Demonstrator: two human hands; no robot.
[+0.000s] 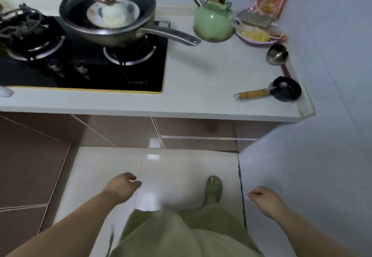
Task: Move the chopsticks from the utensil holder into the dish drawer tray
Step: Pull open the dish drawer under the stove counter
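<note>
— How are the hands seen?
— The left hand (pixel 122 186) and right hand (pixel 263 198) are held low over the floor (pixel 181 168), fingers loosely curled, nothing gripped.
— And the chopsticks?
— None can be made out; beyond the hands only the closed drawer (pixel 201 129) and the surface (pixel 201 79) are shown

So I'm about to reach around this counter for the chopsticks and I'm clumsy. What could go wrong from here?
Three risks:
1. The pan's long handle sticks out over the counter; a passing arm could knock it.
2. The small black pan sits near the counter corner and could be swept off.
3. No utensil holder or chopsticks are in view, and both the left hand and right hand hang empty.
</note>
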